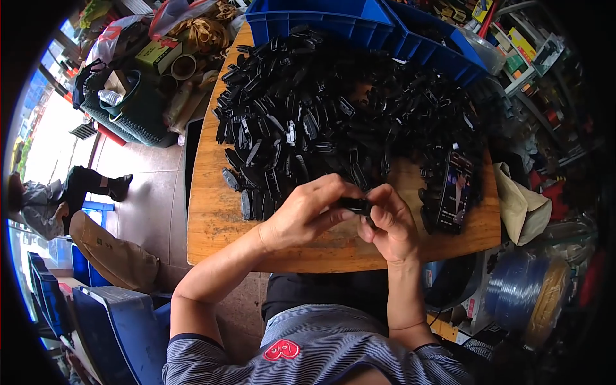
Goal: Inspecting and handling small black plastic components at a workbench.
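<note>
Between my two hands, above the near part of the table, is a small black plastic piece (353, 205). My left hand (313, 208) pinches its left end with thumb and fingers. At its right end, my right hand (392, 224) closes on it with bent fingers, which hide part of it. A large heap of similar black plastic pieces (301, 115) covers the far and middle table, just beyond my hands. The exact kind of these parts is too small to tell. To the right of my right hand, a phone (454, 192) with a lit screen leans against more black pieces.
The wooden table (218, 237) ends close to my body. Blue bins (321, 27) stand along its far edge. A beige cloth (523, 204) and coiled plastic rolls (520, 289) are at the right. Another person's leg (96, 183) shows at the left, near a stuffed sack (112, 253).
</note>
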A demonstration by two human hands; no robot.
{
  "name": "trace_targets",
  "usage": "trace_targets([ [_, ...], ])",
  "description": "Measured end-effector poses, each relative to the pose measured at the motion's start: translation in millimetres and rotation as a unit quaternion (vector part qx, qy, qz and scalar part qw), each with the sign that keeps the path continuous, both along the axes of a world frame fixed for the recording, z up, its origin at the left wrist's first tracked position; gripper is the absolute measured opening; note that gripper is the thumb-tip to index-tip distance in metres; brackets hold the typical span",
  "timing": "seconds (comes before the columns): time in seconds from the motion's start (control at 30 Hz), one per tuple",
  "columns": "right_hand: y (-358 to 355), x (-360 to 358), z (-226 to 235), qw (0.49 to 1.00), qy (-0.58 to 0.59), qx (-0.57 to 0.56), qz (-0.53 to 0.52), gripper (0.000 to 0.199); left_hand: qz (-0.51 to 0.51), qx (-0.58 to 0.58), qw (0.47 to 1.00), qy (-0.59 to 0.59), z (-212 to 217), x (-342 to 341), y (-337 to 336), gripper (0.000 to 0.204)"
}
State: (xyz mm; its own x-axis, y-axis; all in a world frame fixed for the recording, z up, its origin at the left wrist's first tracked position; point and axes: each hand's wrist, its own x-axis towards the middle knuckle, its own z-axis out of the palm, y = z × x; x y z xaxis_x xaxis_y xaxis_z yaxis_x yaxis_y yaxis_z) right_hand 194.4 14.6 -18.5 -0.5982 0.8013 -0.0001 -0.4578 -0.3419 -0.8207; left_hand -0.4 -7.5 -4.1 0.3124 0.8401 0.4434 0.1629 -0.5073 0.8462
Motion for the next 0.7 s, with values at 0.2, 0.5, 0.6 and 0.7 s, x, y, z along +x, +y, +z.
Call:
trace_targets([
  [0.2, -22.1, -11.6, 2.3, 0.999, 0.005, -0.004, -0.05, 0.037, -0.019, 0.0, 1.0, 0.01, 3.2, 5.5, -3.8, 0.026],
  [0.5, -2.6, -18.1, 3.7, 0.9, -0.244, 0.303, -0.197, 0.023, -0.095, -0.363, 0.917, -0.133, 2.8, 4.3, -4.6, 0.041],
  [0.6, 23.0, -1.6, 9.1, 0.75, -0.431, 0.418, -0.277, 0.023, -0.031, -0.323, 0.899, -0.295, 12.5, -19.5, 6.3, 0.032],
  [0.7, 27.8, 12.1, 2.9, 0.671, -0.518, 0.469, -0.246, 0.027, 0.003, -0.226, 0.917, -0.328, 8.1, -23.0, 14.3, 0.032],
])
